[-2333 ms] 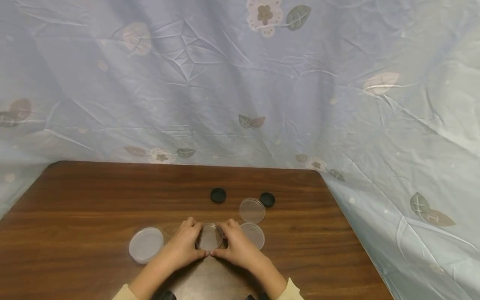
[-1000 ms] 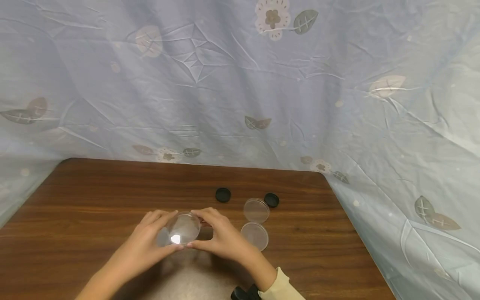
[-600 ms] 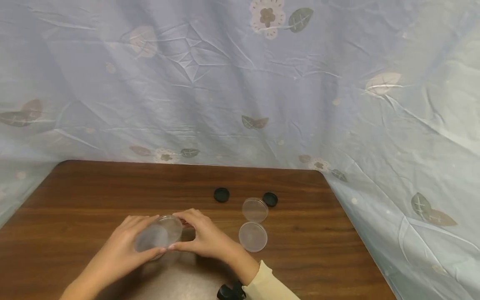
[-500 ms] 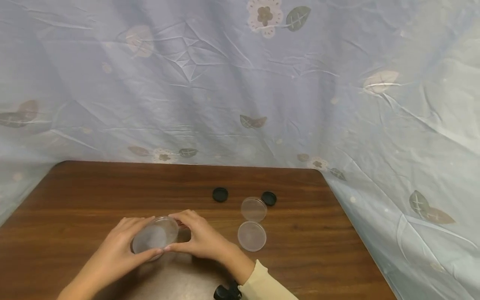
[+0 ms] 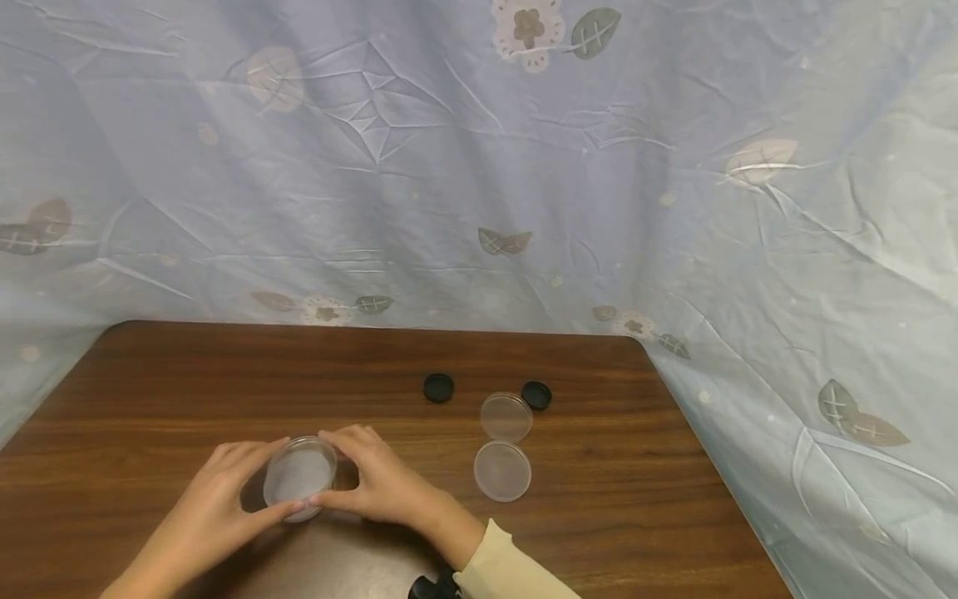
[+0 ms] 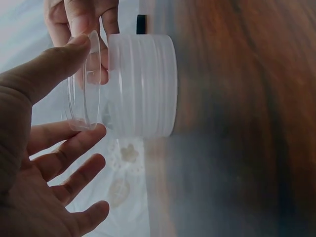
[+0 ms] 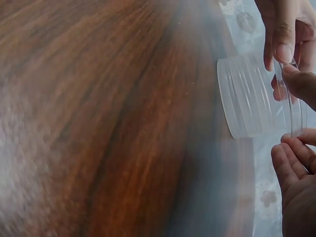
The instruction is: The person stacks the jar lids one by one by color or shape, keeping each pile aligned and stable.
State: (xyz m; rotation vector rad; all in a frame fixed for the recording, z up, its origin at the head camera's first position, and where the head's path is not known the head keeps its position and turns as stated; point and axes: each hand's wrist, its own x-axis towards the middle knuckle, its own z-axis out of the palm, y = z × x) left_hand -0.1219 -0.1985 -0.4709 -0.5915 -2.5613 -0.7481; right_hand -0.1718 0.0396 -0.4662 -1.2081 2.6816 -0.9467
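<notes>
A clear petri dish point(image 5: 308, 454) is pinched at its rim by both hands. My left hand point(image 5: 213, 499) has its thumb at the near edge and fingertips at the far edge. The right hand point(image 5: 383, 482) grips the other side the same way, the two thumbs close together. Just under the dish stands a stack of petri dishes point(image 6: 143, 84) on the table, hazy and several layers tall. A narrow gap shows between the held dish and the stack's top in the left wrist view. In the right wrist view, the held dish point(image 7: 296, 111) appears nearly parallel to the stack.
To the right, two clear round dishes point(image 5: 502, 472) lie flat, one behind the other. Two small black round caps point(image 5: 438, 388) lie farther back. The brown wooden table point(image 5: 636, 499) ends against a patterned cloth curtain point(image 5: 449, 200) at the back and right.
Both hands have lifted the petri dish from the middle of the table and carried it left. It has come over the stack, and over the last half second it has levelled out.
</notes>
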